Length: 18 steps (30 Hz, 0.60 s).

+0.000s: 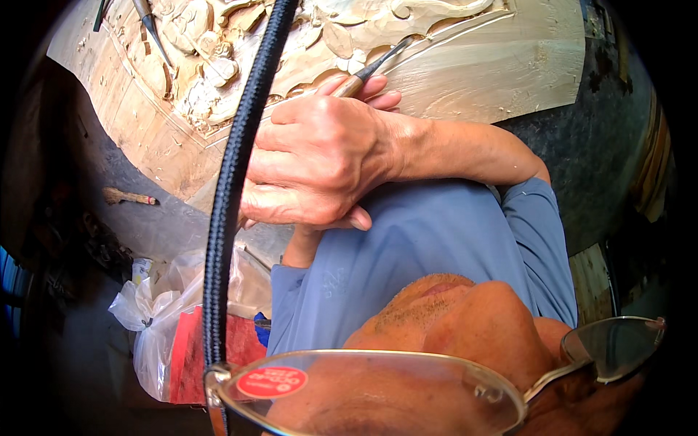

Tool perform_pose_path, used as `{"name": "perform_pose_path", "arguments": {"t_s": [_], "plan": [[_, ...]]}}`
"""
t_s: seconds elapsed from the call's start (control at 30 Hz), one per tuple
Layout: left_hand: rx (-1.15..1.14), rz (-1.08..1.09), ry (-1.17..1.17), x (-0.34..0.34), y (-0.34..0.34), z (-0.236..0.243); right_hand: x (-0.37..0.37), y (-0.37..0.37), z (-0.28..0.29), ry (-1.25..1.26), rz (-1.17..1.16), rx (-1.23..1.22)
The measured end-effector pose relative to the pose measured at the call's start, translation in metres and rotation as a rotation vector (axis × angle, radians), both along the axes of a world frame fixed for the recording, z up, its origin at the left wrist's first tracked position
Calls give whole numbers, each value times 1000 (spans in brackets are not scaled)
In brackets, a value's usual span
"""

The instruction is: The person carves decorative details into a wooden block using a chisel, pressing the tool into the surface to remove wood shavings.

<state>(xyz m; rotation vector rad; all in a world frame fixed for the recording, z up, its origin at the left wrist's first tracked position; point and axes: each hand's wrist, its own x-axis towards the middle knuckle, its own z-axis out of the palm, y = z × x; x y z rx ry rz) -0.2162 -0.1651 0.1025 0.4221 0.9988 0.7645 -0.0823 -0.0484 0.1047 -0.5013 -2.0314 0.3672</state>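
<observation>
My right hand [305,163] is closed round the wooden handle of a carving chisel [350,89], with the back of the hand upward. Its dark metal blade points away to the right, the tip at the carved edge of a pale wooden panel [538,73]. My left hand [384,99] lies mostly hidden under the right one. Its fingertips show beside the handle, close to the blade, and seem to hold the chisel too. Leaves, scrolls and flowers stand in relief on the panel, with wood chips among them.
A second chisel [151,33] lies on the panel at the far left. A small brush [129,196] rests on the grey surface. Lower left are a clear plastic bag [153,320] and a red object [190,356]. A black braided cord [234,167] crosses the view, with eyeglasses [429,354] below.
</observation>
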Motion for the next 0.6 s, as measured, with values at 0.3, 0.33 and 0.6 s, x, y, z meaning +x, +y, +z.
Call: {"name": "perform_pose_path", "arguments": {"t_s": [0.3,0.33,0.6], "plan": [[5,-12,-9,3,3,-3,3,0,2,19,6,-26],[2,-12,-7,3,1,-2,1,0,2,36,-6,-24],[0,11,4,6,1,-4,-1,1,7,135,-43,-65]]}}
